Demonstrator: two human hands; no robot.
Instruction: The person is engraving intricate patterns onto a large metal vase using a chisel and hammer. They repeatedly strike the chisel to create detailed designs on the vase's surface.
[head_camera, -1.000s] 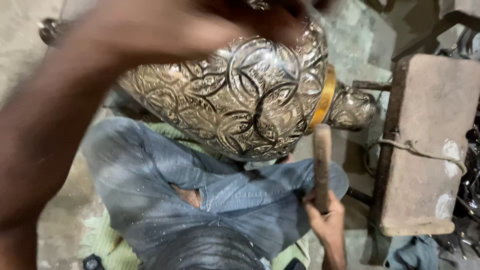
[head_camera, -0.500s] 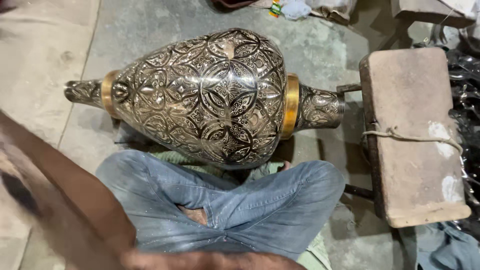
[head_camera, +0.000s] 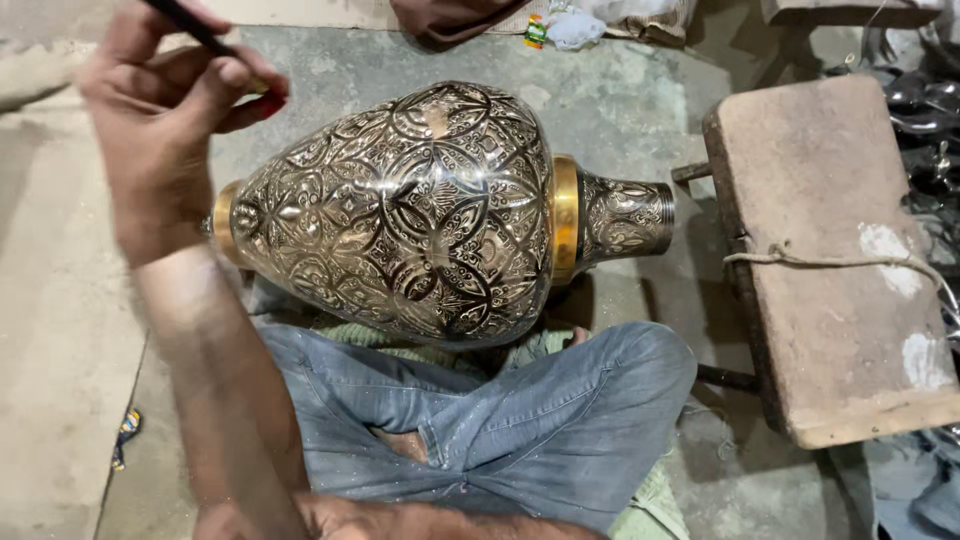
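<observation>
The left hand (head_camera: 165, 120) pinched a thin dark tool (head_camera: 185, 20) above the big patterned vase (head_camera: 420, 215) lying across the lap.

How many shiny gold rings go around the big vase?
2: one gold ring sits near the narrow neck of the vase, the other gold ring beside the left hand. More may hide underneath.

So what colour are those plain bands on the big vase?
Gold, on the engraved silver vase; the band shows best in the head view.

One engraved metal vase (head_camera: 420, 215) with two gold bands, one hand (head_camera: 160, 130) holding one dark tool (head_camera: 190, 25), one wooden block (head_camera: 835, 250).
</observation>
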